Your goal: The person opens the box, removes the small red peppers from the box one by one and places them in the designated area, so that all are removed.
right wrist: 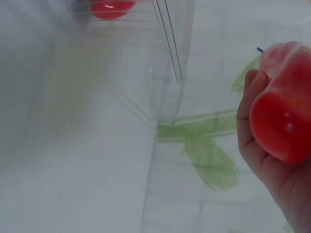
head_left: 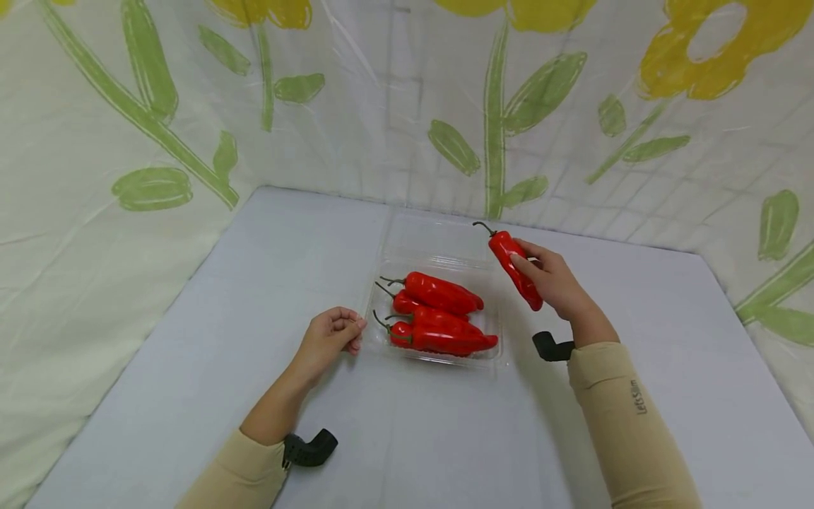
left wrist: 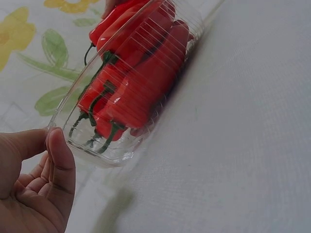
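My right hand (head_left: 552, 283) grips a long red pepper (head_left: 516, 272) in the air, to the right of a clear plastic clamshell box (head_left: 492, 351). The pepper's dark green stem points up and to the left; in the right wrist view the pepper (right wrist: 284, 114) lies across the palm. Several more red peppers (head_left: 439, 329) lie inside the box, stems to the left. At the box's left edge, my left hand (head_left: 327, 336) pinches the rim between thumb and forefinger, as the left wrist view shows at the clear rim (left wrist: 62, 112).
The box's transparent lid (head_left: 439, 237) lies folded back behind it on the white table (head_left: 305, 254). Behind the table hangs a white cloth (head_left: 356, 127) printed with yellow flowers and green leaves. A black wrist mount (head_left: 311, 449) sits on each forearm.
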Demonstrator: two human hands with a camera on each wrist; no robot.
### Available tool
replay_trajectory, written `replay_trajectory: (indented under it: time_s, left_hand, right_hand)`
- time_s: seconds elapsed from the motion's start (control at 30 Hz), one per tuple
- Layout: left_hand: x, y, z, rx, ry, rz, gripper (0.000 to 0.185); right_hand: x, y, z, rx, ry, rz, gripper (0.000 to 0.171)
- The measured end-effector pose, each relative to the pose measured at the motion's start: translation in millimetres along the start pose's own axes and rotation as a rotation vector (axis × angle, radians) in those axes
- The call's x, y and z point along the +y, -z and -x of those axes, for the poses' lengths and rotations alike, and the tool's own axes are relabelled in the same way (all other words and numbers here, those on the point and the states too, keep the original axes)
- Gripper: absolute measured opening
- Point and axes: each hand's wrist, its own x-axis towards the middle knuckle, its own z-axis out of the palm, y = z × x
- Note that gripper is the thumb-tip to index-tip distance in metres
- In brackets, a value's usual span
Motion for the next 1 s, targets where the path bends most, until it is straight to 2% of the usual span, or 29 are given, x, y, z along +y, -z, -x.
replay_trajectory:
  time_s: [0.3,0.5,0.77,1.0]
  left_hand:
    - [0.3,-0.5,1.0,0.002,-0.003,0.005,0.021]
    - [-0.9,-0.6,0.6,0.007,0.004,-0.003,0.022]
    - [0.2,-0.6,1.8,0.008,0.005,-0.005,0.022]
    - [-0.3,-0.7,1.3,0.013,0.0,-0.015,0.022]
  right_hand:
    - [4.4,11.1,-6.4,0.107,-0.067,-0.108,0.064]
    - [12.6,17.6,-10.9,0.158,-0.074,-0.152,0.064]
    - [23.2,23.0,-19.4,0.236,-0.097,-0.156,0.062]
    - [32.5,28.5,-29.3,0.279,-0.177,-0.19,0.064]
